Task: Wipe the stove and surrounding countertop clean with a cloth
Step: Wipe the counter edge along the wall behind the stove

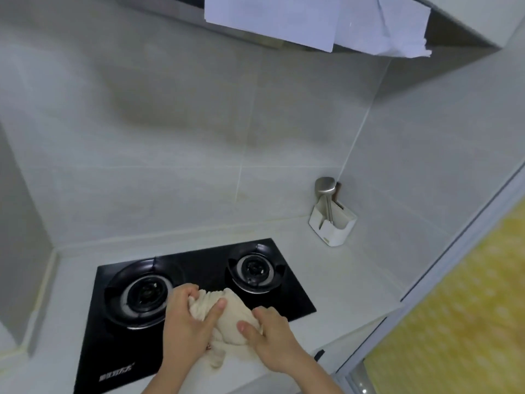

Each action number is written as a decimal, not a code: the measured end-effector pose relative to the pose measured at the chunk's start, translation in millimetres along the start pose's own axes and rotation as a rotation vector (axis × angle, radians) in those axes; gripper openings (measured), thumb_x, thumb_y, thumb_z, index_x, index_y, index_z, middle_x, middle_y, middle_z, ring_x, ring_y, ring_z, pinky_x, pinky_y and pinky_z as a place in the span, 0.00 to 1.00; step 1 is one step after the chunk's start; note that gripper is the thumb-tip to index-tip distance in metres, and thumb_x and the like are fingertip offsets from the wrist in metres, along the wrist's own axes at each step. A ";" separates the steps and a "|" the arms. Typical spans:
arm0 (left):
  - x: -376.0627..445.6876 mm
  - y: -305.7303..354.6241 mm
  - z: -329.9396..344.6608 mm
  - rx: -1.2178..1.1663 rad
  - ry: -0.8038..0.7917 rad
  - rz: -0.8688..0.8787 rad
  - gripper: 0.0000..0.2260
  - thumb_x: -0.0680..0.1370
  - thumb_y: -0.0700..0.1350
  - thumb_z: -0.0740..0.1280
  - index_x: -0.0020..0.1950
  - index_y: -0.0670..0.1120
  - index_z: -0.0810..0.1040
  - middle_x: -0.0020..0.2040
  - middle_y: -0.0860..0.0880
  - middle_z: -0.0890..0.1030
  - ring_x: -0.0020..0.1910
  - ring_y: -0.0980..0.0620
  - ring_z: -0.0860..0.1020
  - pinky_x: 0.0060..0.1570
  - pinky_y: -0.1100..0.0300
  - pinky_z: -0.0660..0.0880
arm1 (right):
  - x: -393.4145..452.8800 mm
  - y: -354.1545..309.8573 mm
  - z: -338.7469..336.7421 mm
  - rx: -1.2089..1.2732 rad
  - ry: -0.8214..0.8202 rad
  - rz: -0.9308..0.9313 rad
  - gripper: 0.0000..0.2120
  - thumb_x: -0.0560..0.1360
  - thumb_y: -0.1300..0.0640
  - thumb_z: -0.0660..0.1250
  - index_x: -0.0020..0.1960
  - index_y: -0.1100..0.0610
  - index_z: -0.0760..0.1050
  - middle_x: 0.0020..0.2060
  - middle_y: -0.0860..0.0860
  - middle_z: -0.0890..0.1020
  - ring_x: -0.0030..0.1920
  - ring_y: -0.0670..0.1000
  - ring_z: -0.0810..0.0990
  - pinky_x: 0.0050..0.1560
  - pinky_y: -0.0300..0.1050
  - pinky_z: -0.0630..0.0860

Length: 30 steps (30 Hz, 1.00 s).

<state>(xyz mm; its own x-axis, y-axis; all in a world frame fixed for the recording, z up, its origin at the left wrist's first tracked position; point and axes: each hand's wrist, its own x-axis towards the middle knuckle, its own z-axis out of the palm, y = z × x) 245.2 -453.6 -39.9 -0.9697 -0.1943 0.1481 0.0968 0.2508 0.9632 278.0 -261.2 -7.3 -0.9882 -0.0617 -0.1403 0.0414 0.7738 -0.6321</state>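
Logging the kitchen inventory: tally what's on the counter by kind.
Stove: 1
Burners: 2 (left, right)
Cloth: 1
White holder: 1
Metal utensil in holder: 1
Total: 6

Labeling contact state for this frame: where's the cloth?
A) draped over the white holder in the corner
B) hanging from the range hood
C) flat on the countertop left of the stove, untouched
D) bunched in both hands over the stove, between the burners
D: the cloth is bunched, gripped by the left hand and right hand over the black stove, between its two burners.
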 end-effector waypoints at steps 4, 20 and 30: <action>45.3 -1.3 37.4 -0.112 -0.061 -0.084 0.14 0.74 0.49 0.77 0.50 0.52 0.72 0.48 0.59 0.80 0.44 0.58 0.81 0.46 0.51 0.80 | 54.3 14.0 -36.1 0.139 0.082 -0.029 0.19 0.74 0.35 0.64 0.43 0.51 0.77 0.39 0.50 0.80 0.40 0.48 0.77 0.46 0.50 0.75; 148.1 32.8 219.2 -0.071 -0.157 -0.176 0.04 0.79 0.52 0.72 0.51 0.63 0.85 0.54 0.56 0.84 0.55 0.60 0.81 0.59 0.55 0.77 | 197.1 133.3 -162.6 0.252 -0.104 -0.128 0.13 0.79 0.52 0.69 0.38 0.44 0.70 0.31 0.38 0.75 0.32 0.39 0.72 0.37 0.36 0.68; 181.8 41.1 308.6 0.172 -0.554 -0.174 0.21 0.71 0.71 0.68 0.45 0.53 0.78 0.46 0.53 0.80 0.43 0.58 0.77 0.47 0.62 0.74 | 266.7 207.2 -233.4 -0.253 0.404 -0.508 0.08 0.78 0.46 0.68 0.47 0.49 0.83 0.44 0.41 0.80 0.47 0.48 0.75 0.48 0.47 0.71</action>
<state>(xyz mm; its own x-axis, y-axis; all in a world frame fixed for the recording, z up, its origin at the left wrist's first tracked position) 3.7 -185.9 -42.7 -0.9451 0.2644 -0.1920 -0.0668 0.4186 0.9057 -11.4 29.9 2.2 -0.8558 -0.2535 0.4510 -0.4276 0.8373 -0.3408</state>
